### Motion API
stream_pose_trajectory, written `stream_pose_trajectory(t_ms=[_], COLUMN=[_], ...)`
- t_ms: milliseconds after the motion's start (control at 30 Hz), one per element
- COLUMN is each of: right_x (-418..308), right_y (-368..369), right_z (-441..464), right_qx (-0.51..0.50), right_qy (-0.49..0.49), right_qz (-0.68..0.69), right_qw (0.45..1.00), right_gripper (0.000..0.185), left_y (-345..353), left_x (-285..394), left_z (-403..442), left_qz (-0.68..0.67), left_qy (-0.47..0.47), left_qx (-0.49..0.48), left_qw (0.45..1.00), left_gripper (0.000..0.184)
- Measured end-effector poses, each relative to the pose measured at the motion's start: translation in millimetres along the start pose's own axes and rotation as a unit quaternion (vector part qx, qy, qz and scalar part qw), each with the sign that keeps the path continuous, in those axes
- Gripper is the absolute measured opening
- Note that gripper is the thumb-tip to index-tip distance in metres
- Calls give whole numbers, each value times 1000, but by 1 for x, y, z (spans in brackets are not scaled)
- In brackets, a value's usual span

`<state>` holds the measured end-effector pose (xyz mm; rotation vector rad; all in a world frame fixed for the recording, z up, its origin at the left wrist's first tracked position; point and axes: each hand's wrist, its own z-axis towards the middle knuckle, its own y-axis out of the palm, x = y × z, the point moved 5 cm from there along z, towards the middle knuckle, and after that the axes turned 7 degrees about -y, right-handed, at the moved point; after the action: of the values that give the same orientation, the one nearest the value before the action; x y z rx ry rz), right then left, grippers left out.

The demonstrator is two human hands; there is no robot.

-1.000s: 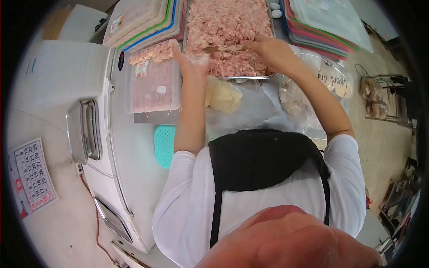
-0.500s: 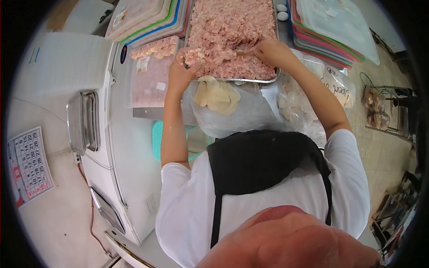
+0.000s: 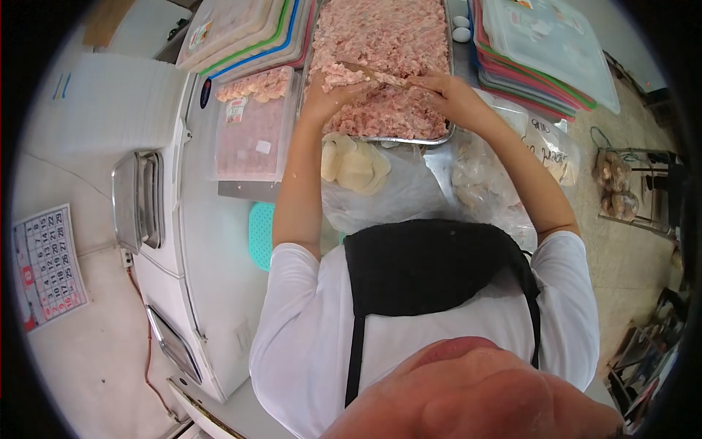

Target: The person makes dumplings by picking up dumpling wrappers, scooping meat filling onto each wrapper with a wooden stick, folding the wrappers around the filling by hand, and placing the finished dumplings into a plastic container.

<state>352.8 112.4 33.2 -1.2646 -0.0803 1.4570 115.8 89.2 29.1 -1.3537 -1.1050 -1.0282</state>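
Note:
A metal tray (image 3: 442,136) full of ground meat (image 3: 380,36) lies in front of me. Over its left part, my left hand (image 3: 333,95) is curled round a portion of meat on a wrapper. My right hand (image 3: 439,91) grips a flat spatula (image 3: 376,75), whose blade reaches the meat in my left hand. A stack of round pale wrappers (image 3: 355,164) lies on plastic just below the tray. Left of the tray stands a clear container (image 3: 252,139) with rows of filled pieces along its far edge.
Stacked containers (image 3: 234,33) stand at the back left and coloured lids (image 3: 548,51) at the back right. Two eggs (image 3: 461,34) sit beside the tray. Plastic bags (image 3: 497,168) lie at the right, and a teal basket (image 3: 261,235) is below left.
Over the last half second my left hand has moved right over the tray, and the spatula has come up from the meat to it. The view has shifted slightly.

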Motion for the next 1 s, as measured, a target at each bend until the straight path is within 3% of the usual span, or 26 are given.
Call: stream_pose_trajectory(t_ms=[167, 300, 433, 533, 667, 767, 800, 900, 1000], right_x=[-12, -20, -2, -17, -3, 56, 56, 49, 14], right_y=[-51, -12, -17, -31, 10, 0, -11, -44, -47], right_z=[2, -2, 7, 13, 8, -1, -4, -8, -2], right_qx=[-79, -52, -83, -49, 27, -126, -113, -19, -52], right_qy=[54, -9, -19, 35, -51, 74, 114, 119, 94], right_qz=[-85, 25, -19, -231, -229, -333, -286, -87, 89], right_qw=[992, 998, 996, 971, 972, 932, 945, 989, 990], right_gripper=[30, 37, 43, 39, 28, 24, 24, 29, 28], left_y=[-10, -15, -3, -3, 0, -10, -13, -4, 6], left_x=[-5, -9, 2, -10, -2, -19, -29, 27, 53], left_z=[-6, 1, -7, 1, 2, 7, 9, -15, -14], left_qz=[96, 118, 122, 88, 82, 168, 205, 250, 256], left_qy=[35, 73, 7, -62, -105, -65, -46, -27, 139], left_qx=[20, 5, -10, 32, 49, 58, 58, 83, 67], left_qw=[995, 990, 992, 994, 990, 982, 976, 964, 954], left_gripper=[40, 44, 40, 39, 44, 51, 54, 62, 63])
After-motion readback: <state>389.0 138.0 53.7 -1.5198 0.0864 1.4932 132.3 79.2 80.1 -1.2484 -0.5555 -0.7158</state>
